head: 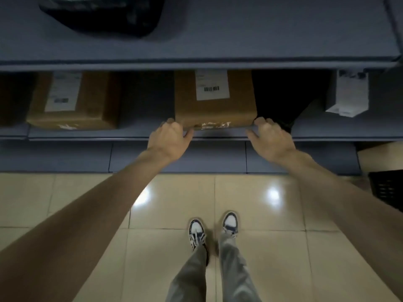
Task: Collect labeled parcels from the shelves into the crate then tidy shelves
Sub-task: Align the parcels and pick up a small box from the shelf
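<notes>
Picking step in hand — left hand (pixel 169 136) and right hand (pixel 269 138) set at the near corners of the middle labeled parcel (pixel 214 107) on the lower shelf (pixel 139 132), fingers curled onto its edges, thumbs low at the front; a full grip under the base not visible. Next, likely: drawing it straight out toward the near side, clear of the upper shelf (pixel 218 46) overhang, then turning right to the dark crate (pixel 390 188). Around — another labeled box (pixel 74 101) to the left, a white package (pixel 346 94) to the right, a black bag (pixel 104 16) above; nothing between the hands and the crate.
</notes>
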A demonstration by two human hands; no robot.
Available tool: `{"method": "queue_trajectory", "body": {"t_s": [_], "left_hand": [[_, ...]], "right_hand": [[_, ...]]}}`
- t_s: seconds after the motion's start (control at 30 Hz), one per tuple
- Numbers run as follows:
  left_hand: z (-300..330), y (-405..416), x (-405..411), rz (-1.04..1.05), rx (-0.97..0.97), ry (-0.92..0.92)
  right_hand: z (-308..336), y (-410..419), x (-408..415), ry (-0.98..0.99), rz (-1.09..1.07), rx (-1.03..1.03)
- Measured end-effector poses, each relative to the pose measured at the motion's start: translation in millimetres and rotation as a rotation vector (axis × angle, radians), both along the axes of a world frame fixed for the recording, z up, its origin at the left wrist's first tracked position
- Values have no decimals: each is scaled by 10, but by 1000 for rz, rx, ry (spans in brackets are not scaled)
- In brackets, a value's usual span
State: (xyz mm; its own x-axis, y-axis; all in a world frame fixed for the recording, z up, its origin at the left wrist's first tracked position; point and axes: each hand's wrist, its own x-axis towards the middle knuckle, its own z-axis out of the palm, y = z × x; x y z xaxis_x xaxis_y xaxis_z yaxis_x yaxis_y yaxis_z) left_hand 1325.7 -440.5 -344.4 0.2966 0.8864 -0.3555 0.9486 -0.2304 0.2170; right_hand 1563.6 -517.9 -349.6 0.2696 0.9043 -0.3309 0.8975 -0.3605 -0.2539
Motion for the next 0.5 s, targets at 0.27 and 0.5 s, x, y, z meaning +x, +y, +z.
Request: {"method": "queue_trajectory", "body": {"t_s": [0.27,0.5], "left_hand": [[-609,243,-256,302,-136,-291],[-767,549,-43,469,-122,-528]], "right_hand": [[-530,155,63,156,-180,101],[-770,392,102,457,-415,213]]}}
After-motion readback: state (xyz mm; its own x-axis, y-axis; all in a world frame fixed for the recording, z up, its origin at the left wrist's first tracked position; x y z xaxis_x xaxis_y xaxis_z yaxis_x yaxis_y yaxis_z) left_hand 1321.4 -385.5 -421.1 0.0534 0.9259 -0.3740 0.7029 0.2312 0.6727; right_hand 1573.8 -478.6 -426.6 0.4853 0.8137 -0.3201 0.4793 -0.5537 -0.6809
